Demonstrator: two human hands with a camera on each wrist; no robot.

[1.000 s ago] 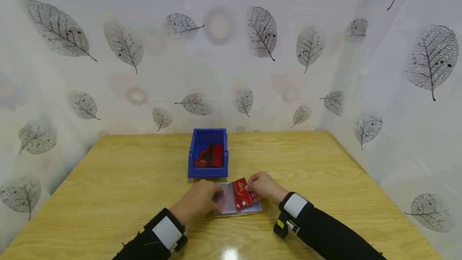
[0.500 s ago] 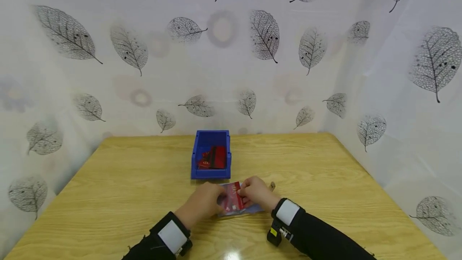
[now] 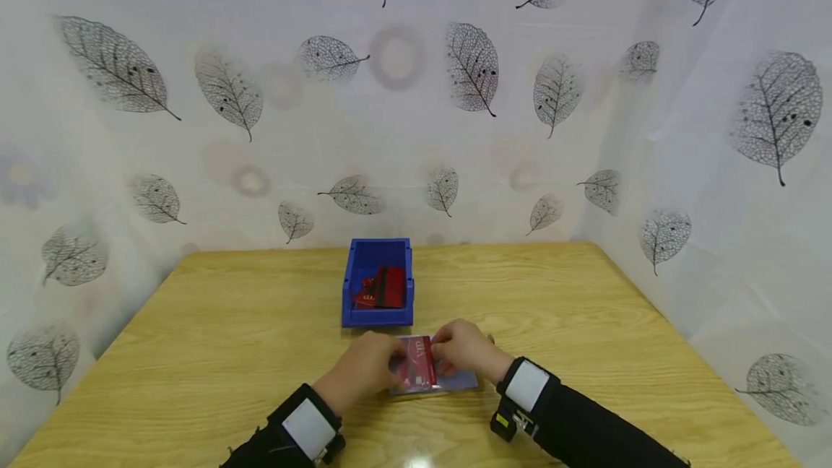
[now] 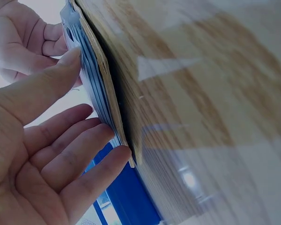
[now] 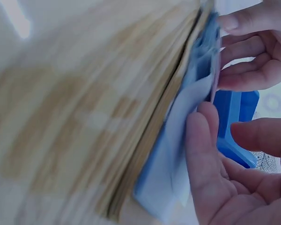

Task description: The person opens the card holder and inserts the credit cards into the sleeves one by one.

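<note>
A card holder (image 3: 458, 381) with clear plastic sleeves lies spread before me. A red VIP card (image 3: 419, 361) sits under the clear sleeve on its left side, its lettering showing through. My left hand (image 3: 365, 370) holds the holder's left edge. In the left wrist view its thumb (image 4: 70, 58) lies on the stacked pages (image 4: 96, 89), while the other fingers touch the cover edge. At the card's right edge is my right hand (image 3: 471, 351), thumb and a finger pinching there. The right wrist view has that thumb (image 5: 199, 136) against a pale sleeve (image 5: 178, 112).
A blue bin (image 3: 377, 318) stands just behind the holder, with several red cards (image 3: 390, 287) inside. Both rest on a wooden table (image 3: 247, 323). A leaf-patterned white curtain (image 3: 403, 128) hangs behind the table and along its sides.
The red card has slid left from the right hand's side into the clear sleeve. My right hand moved left with it; the left hand has stayed at the holder's left edge.
</note>
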